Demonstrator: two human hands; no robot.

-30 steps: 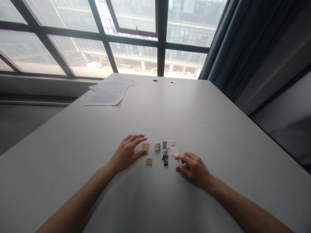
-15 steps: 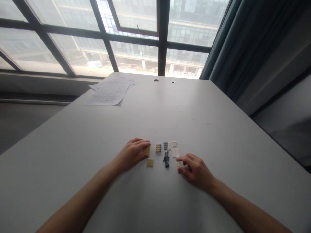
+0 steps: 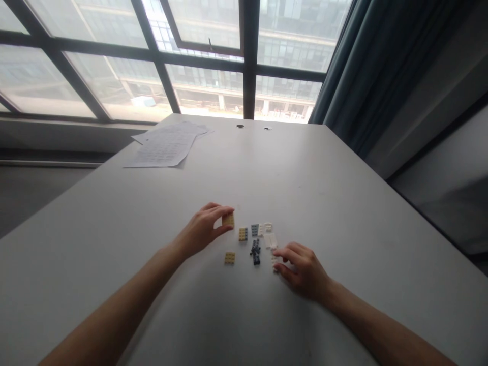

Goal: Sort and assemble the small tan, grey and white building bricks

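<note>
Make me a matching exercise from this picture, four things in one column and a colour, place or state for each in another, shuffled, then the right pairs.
Column one
1. Left hand
2. Right hand
3. Papers
4. Curtain

Column two
A. Lying at the far left of the table
B. Blue-grey, hanging
C. Next to the white pieces
D. Holding a tan studded plate

Right pairs: 1-D, 2-C, 3-A, 4-B

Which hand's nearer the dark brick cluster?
Right. The right hand is close on the right of the dark brick cluster; the left hand is farther, beyond and left, holding a tan plate.
</note>
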